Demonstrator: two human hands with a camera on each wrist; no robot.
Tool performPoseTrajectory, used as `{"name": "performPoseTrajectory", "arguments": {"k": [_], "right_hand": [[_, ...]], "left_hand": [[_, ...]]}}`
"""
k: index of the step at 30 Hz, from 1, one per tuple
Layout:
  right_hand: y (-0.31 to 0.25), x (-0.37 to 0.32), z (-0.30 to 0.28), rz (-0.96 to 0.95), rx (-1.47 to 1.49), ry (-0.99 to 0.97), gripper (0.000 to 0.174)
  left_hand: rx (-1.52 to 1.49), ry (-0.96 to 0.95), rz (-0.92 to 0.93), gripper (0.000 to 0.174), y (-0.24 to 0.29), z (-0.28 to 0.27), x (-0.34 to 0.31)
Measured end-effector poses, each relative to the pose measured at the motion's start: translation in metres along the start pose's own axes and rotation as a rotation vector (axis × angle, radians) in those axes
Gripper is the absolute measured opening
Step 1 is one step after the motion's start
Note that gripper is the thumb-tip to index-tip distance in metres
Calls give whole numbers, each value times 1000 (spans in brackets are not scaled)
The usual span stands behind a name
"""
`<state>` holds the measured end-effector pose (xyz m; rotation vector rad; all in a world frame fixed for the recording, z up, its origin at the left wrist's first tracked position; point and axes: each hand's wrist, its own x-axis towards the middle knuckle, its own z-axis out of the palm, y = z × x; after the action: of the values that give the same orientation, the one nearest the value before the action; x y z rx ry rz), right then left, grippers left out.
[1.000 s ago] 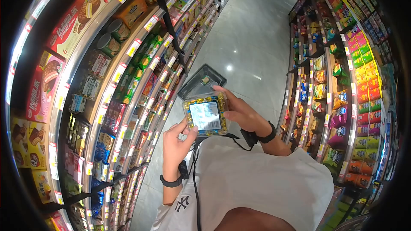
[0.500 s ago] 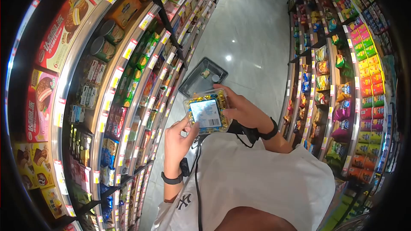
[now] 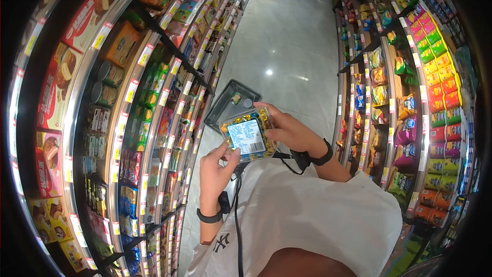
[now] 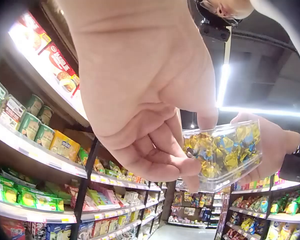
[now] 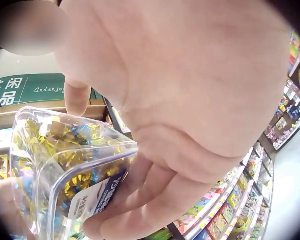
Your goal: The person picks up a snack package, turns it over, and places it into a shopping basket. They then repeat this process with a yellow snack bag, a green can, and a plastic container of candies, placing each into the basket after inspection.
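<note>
A clear plastic box of candies in gold and blue wrappers is held up in front of the chest, its white printed barcode label facing the head camera. My left hand pinches the near left corner, thumb at the label's edge. On the opposite side, my right hand grips the box with thumb and fingers. The left wrist view shows the twisted wrappers through the clear wall, with the left thumb and fingertips at its edge. In the right wrist view, the right fingers lie along the label side.
A dark plastic basket stands on the floor beyond the box, with a small green packet and a round pale-topped container inside. Snack shelves line the left; more shelves run along the right. A shiny tiled aisle lies between.
The head view has shifted, so the shelves and basket sit differently in it. The box has turned slightly, and both hands keep their hold on it.
</note>
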<state>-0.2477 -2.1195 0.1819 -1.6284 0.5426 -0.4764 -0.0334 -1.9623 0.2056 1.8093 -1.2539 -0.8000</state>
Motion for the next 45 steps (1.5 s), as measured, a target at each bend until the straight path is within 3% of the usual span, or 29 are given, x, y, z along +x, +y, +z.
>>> {"name": "performPoseTrajectory", "arguments": {"k": [4, 7, 10, 16, 18, 26, 29, 41, 45], "right_hand": [[0, -13, -35, 50, 19, 21, 73], [-15, -25, -65, 235, 66, -34, 77], [5, -35, -86, 182, 59, 11, 76], [4, -39, -122, 296, 155, -17, 72], [17, -31, -124, 225, 168, -23, 71], [14, 20, -111, 245, 117, -164, 69], [12, 43, -97, 239, 57, -172, 70], [-5, 155, -63, 117, 11, -226, 72], [-5, 186, -69, 93, 25, -261, 73]], "left_hand": [[-18, -16, 36, 31, 11, 32, 15], [-26, -25, 17, 32, 29, 55, 26], [-31, -49, 36, 32, 36, 79, 36], [-39, -108, 40, 32, 46, 106, 48], [-53, -86, 20, 31, 49, 107, 49], [-24, -20, -96, 36, 36, 76, 57], [-67, 89, -115, 39, 22, 58, 66], [-95, 243, -76, 44, -31, -20, 119], [-81, 286, -115, 46, -25, -30, 136]]}}
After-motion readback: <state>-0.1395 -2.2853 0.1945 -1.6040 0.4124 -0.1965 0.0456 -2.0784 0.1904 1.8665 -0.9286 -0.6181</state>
